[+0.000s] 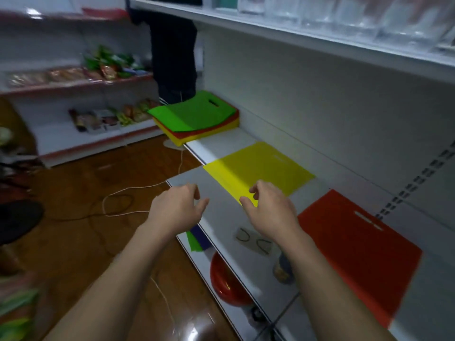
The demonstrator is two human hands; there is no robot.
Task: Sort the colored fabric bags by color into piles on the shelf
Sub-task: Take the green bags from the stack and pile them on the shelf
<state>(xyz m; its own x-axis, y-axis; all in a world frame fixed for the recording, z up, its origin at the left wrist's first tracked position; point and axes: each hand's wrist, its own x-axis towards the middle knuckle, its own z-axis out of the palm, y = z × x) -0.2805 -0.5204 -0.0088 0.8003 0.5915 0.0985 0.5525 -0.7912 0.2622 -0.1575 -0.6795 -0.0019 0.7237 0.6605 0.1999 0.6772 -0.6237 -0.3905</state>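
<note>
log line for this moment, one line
left hand empty | right hand at yellow bag edge | red bag placed | mixed stack unsorted

This is looking like a small shop; white metal shelving with slotted uprights is running along the wall, and a second rack with red edging is standing across the wooden floor; packaged snacks are sitting in rows on that rack; clear containers are lining the shelf overhead.

Both hands above shelf, by yellow bag.
</note>
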